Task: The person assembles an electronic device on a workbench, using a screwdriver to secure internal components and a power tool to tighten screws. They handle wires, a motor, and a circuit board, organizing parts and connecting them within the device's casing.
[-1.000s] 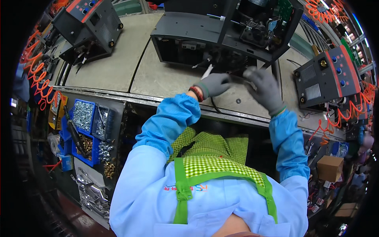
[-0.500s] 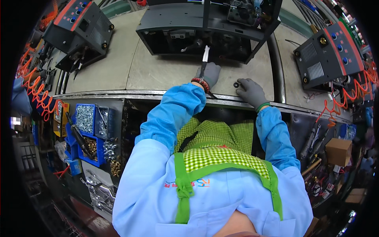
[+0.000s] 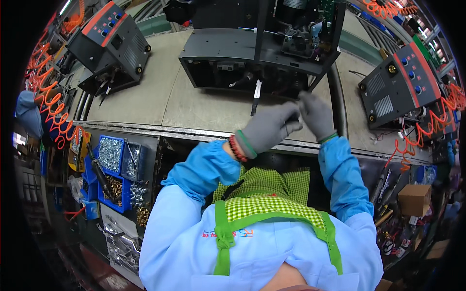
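My two grey-gloved hands are close together above the bench's front edge. My left hand (image 3: 271, 128) curls its thumb and fingers around a small black ring-like part (image 3: 292, 118), only partly visible. Beside it my right hand (image 3: 317, 115) has its fingers bent and drawn together, their tips near the left fingers; whatever they hold is hidden. Beyond the hands, a cable with white and black sleeving (image 3: 256, 98) hangs out of the open front of a dark metal machine housing (image 3: 228, 44) and rests on the bench (image 3: 194, 109).
Grey-and-red machines stand at left (image 3: 116, 41) and right (image 3: 400, 85). Blue bins (image 3: 112, 193) of screws and brass fittings sit lower left, with a black power screwdriver (image 3: 98, 167) across them. At right are a cardboard box (image 3: 415, 200) and coiled orange hoses (image 3: 451, 97).
My left hand has left the sleeved cable and come back toward my right hand. The black ring has left the bench and is between the left fingers. The view has shifted slightly.
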{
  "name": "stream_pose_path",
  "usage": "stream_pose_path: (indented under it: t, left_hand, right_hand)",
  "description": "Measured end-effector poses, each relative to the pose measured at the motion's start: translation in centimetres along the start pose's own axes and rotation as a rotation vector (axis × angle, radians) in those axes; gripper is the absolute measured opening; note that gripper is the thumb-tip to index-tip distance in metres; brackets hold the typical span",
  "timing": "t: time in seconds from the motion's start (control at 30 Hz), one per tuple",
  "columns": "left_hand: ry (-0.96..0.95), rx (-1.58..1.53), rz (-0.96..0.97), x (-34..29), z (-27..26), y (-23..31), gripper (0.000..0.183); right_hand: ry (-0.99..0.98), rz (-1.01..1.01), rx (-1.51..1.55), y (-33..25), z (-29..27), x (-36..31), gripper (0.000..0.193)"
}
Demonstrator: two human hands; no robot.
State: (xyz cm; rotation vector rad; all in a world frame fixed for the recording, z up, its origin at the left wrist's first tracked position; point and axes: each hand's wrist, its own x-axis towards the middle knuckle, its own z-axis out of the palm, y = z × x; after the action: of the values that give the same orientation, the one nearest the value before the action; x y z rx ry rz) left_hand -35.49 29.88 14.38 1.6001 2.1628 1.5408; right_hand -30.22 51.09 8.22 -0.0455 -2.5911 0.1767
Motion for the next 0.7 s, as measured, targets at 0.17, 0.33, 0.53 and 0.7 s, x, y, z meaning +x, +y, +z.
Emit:
stream_pose_path:
  t: [0.17, 0.33, 0.53, 0.7]
  left_hand:
    - [0.249, 0.231, 0.183, 6.7, -5.3, -1.8, 0.022]
    - [0.172, 0.556, -0.066, 11.1, -3.8, -7.8, 0.019]
    - [0.059, 0.807, -0.198, 13.3, -1.2, -5.4, 0.022]
    - [0.102, 0.859, -0.238, 14.4, -0.3, -7.7, 0.021]
  right_hand:
    - [0.164, 0.095, -0.122, -1.0, -4.2, 8.8, 0.015]
    - [-0.023, 0.276, -0.333, -1.5, -2.6, 12.6, 0.017]
    - [0.004, 0.224, -0.383, -1.2, -1.7, 12.0, 0.016]
    - [-0.019, 0.198, -0.345, -1.1, -2.0, 12.0, 0.016]
